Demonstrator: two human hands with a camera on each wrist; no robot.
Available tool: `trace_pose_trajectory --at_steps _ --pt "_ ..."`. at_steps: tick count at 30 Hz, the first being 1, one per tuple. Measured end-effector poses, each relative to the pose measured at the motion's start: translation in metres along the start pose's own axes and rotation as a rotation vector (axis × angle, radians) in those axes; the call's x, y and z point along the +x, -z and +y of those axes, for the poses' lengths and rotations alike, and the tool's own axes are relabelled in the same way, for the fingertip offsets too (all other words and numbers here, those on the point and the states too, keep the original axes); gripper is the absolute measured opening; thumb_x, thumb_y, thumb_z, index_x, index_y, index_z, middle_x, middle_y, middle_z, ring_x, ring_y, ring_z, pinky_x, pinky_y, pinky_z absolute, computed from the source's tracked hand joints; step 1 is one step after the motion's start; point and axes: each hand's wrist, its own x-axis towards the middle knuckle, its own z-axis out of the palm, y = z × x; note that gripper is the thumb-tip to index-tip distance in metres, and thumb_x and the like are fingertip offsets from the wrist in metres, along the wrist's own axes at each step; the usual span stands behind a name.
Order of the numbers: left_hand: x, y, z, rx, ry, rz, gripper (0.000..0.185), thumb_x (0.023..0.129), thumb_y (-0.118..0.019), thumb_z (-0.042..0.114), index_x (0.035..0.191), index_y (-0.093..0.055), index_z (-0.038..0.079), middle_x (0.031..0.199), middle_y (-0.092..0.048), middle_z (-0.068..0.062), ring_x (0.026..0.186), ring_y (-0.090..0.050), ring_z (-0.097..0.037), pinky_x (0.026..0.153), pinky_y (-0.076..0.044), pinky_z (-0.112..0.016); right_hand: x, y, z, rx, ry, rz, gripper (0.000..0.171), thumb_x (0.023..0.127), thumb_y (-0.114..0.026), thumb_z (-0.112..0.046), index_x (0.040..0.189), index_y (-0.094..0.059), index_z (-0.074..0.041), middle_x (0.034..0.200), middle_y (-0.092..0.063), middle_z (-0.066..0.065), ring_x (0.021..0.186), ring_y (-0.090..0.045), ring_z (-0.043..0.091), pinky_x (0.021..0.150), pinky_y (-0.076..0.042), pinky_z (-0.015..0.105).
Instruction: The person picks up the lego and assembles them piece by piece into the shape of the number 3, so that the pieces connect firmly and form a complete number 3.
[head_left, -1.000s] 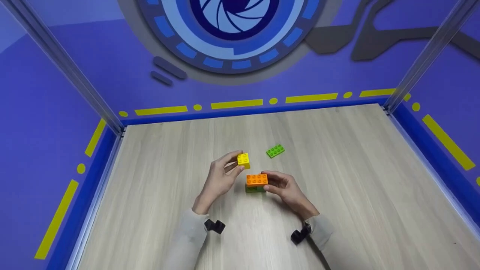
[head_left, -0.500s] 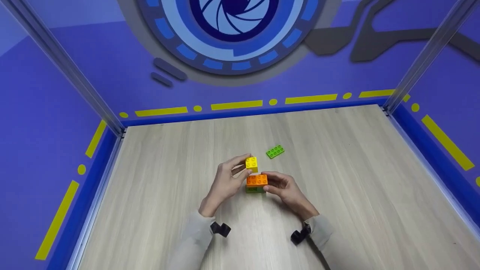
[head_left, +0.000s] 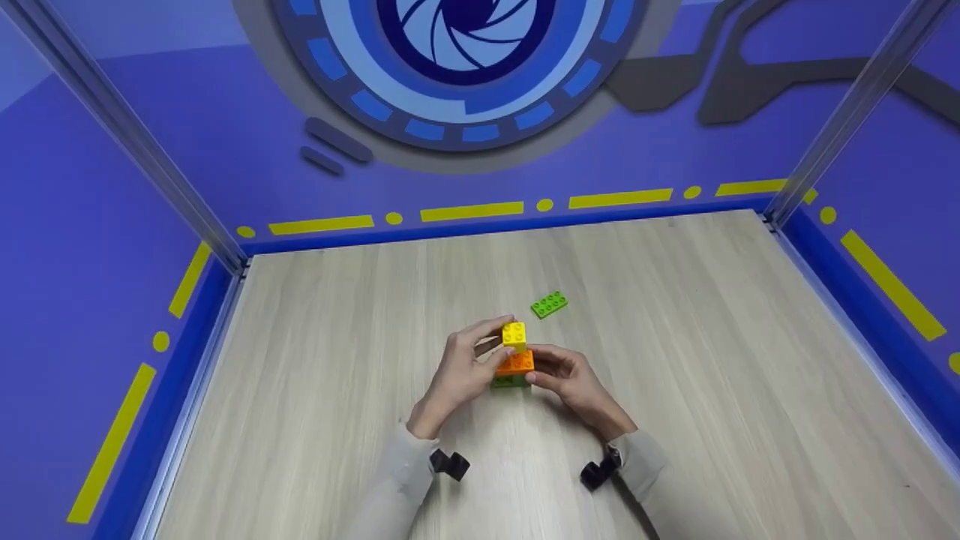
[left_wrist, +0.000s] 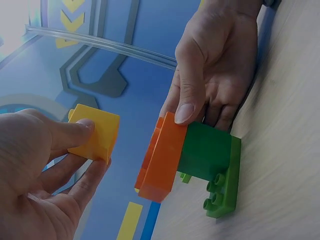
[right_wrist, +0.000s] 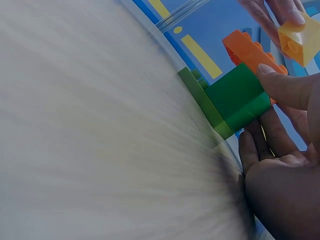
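My left hand [head_left: 470,367] pinches a yellow toy brick [left_wrist: 98,131] with four studs between thumb and fingers. In both wrist views a gap shows between this brick and the stack below it. The stack has an orange brick [left_wrist: 162,157] on top, a dark green brick [left_wrist: 205,151] in the middle and a thin light green plate [left_wrist: 227,182] at the bottom on the table. The orange brick juts out past the dark green one. My right hand [head_left: 576,382] grips the stack from the right, its thumb on the orange brick near the dark green one.
A loose light green plate [head_left: 550,304] with studs lies on the table [head_left: 337,337] beyond the hands. Blue printed walls [head_left: 465,184] with metal corner posts [head_left: 847,112] bound the table at the back and sides.
My left hand has moved right and slightly nearer with the yellow brick, from left of the stack to over it. The right hand and the stack have stayed in place.
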Motion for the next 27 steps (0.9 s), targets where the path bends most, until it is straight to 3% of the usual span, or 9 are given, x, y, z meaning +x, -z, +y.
trace_pose_trajectory --at_steps 16,27 --pt "-0.003 -0.010 -0.004 -0.009 0.023 -0.031 0.048 0.101 -0.071 0.000 0.148 -0.062 0.004 0.148 -0.064 -0.014 0.134 -0.066 -0.029 0.106 -0.057 -0.031 0.000 -0.001 0.000 0.004 0.012 0.007 0.050 0.099 -0.076 -0.008 0.146 -0.061 0.001 0.146 -0.067 0.012 0.130 -0.067 0.020 0.111 -0.055 0.031" --pt "-0.005 -0.013 -0.011 -0.013 0.019 -0.043 0.045 0.101 -0.072 0.000 0.145 -0.064 0.002 0.146 -0.066 -0.014 0.133 -0.066 -0.027 0.106 -0.057 -0.030 0.000 -0.001 -0.001 0.004 0.003 -0.004 0.051 0.101 -0.075 -0.010 0.149 -0.060 -0.002 0.145 -0.067 0.010 0.129 -0.067 0.021 0.107 -0.057 0.030"
